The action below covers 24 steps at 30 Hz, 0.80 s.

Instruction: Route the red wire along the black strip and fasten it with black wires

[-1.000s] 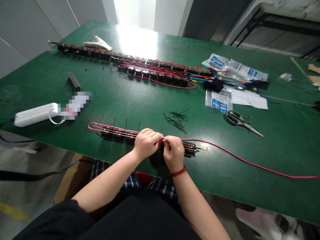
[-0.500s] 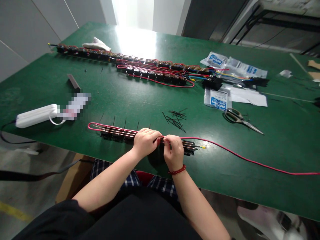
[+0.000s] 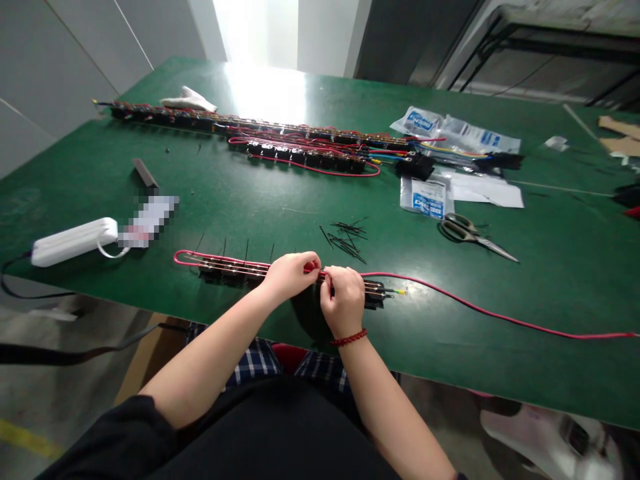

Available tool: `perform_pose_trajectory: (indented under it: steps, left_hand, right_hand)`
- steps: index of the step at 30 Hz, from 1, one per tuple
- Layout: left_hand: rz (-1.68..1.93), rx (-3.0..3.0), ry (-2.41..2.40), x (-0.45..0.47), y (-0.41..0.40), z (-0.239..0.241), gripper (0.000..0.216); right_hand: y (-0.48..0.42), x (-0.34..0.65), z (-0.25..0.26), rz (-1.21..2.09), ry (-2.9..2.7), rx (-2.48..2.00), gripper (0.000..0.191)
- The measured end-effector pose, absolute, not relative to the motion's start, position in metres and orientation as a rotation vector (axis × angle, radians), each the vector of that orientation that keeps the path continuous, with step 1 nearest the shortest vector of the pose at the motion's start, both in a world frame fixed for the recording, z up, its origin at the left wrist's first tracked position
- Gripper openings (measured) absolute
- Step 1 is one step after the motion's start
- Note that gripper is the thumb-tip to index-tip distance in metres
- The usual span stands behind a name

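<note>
"Looking down, where is the long black strip (image 3: 231, 272)?"

"Right under the left hand (image 3: 290, 275) and the right hand (image 3: 344, 297), on the green table (image 3: 240, 200). One end pokes out at nine o'clock from the hands, and the other at three o'clock."

"Are the hands pinching it?"

"Both have bent fingertips, close to each other, over the strip, a bit to the three o'clock side of its middle. I can't tell if they pinch anything, because the hands hide it."

"And the red wire (image 3: 476, 307)?"

"It runs along the strip and by the fingertips. It loops back at nine o'clock, and its long tail goes off between three and four."

"What else is near?"

"Thin black sticks (image 3: 347, 249) in a pile at one o'clock, and scissors (image 3: 476, 238) farther off, past two o'clock."
</note>
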<state>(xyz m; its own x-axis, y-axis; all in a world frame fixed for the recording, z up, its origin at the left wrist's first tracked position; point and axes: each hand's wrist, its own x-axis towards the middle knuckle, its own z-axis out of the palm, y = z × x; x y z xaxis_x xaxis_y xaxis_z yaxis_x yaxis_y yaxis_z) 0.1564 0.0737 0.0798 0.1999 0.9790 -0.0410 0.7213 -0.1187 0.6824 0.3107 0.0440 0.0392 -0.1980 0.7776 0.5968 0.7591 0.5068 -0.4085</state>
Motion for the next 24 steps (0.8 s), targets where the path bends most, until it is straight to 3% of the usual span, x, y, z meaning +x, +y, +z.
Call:
perform_pose_trajectory:
  steps: [11,24]
  left_hand:
    - [0.797,1.504,1.347,0.147,0.092,0.066,0.014]
    - [0.617,1.679,1.580,0.155,0.086,0.074,0.014]
  right_hand:
    - [0.045,0.309,0.043,0.114,-2.014,-1.286,0.022]
    - [0.045,0.308,0.043,0.095,-2.046,-1.327,0.020]
